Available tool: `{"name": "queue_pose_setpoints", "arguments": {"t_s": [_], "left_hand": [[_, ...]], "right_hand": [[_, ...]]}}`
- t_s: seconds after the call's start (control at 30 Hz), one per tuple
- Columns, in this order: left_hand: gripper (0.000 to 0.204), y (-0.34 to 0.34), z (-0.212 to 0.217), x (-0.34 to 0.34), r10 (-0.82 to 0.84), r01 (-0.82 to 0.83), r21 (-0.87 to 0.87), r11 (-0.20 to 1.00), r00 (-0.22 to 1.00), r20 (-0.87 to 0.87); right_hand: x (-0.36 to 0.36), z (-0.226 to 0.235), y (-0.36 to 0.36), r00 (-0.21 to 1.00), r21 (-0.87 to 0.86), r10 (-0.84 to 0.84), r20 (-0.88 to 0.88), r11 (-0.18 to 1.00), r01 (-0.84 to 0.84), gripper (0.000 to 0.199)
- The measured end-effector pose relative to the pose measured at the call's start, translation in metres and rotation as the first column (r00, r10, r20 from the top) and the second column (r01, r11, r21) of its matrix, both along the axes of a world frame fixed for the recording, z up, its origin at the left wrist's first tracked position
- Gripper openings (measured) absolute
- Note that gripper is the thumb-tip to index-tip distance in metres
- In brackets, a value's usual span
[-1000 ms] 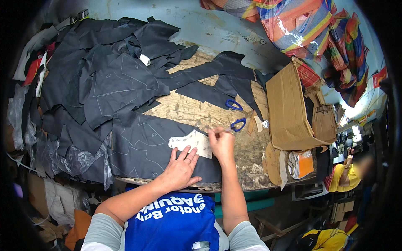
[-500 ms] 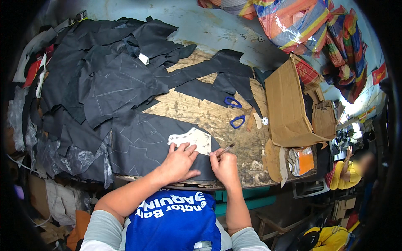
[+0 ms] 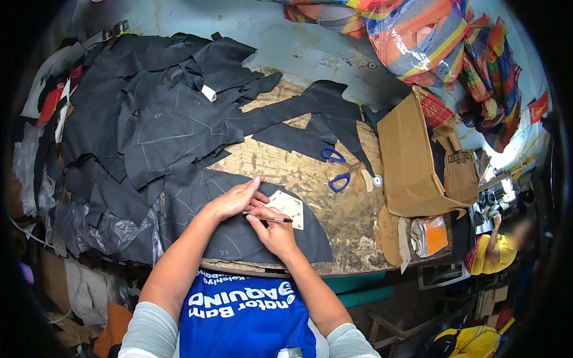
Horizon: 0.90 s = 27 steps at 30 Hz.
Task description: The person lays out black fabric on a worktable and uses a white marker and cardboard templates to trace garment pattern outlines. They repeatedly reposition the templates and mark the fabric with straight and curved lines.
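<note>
A white pattern piece with small dark marks lies on a dark grey sheet of leather-like material by the table's near edge. My right hand grips a pen whose dark end points right; its tip lies by my left fingers. My left hand is open, fingers stretched and turned on edge, at the left of the pattern piece, hiding part of it. Thin pale outlines are drawn on the sheet around my wrists.
Piled dark sheets fill the table's left. Blue-handled scissors lie right of centre on the worn wooden table. A cardboard box stands at the right, near an orange-and-white bundle. A person in yellow is farther right.
Both hands have moved left, the right one with the pen. My left hand has turned on edge. The pattern piece's left part is now hidden, and the sheet under it has shifted right.
</note>
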<state>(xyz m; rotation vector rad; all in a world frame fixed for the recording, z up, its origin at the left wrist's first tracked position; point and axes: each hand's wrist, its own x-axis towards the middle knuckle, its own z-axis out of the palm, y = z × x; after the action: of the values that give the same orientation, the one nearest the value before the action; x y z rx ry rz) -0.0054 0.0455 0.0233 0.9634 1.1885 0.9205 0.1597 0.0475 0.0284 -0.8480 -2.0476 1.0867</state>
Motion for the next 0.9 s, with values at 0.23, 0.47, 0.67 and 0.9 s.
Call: {"name": "queue_pose_setpoints", "arguments": {"t_s": [0.23, 0.47, 0.67, 0.9], "left_hand": [[0.071, -0.005, 0.011, 0.006, -0.047, 0.065, 0.077, 0.995, 0.975, -0.219], [0.060, -0.012, 0.020, 0.013, -0.020, 0.087, 0.161, 0.983, 0.925, -0.378], [0.039, -0.095, 0.039, 0.059, 0.154, 0.201, 0.562, 0.802, 0.840, -0.521], [0.035, -0.143, 0.034, 0.095, -0.183, 0.501, 0.535, 0.680, 0.823, -0.539]], "right_hand": [[0.050, 0.005, 0.006, 0.992, -0.033, -0.090, 0.092, 0.995, 0.093, 0.012], [0.133, 0.019, 0.017, 0.963, -0.037, -0.265, 0.050, 0.963, 0.267, 0.021], [0.089, 0.006, 0.046, 0.957, 0.411, 0.050, 0.286, 0.896, -0.170, 0.030], [0.094, 0.022, 0.034, 0.978, 0.287, -0.151, -0.146, 0.939, 0.188, 0.021]]}}
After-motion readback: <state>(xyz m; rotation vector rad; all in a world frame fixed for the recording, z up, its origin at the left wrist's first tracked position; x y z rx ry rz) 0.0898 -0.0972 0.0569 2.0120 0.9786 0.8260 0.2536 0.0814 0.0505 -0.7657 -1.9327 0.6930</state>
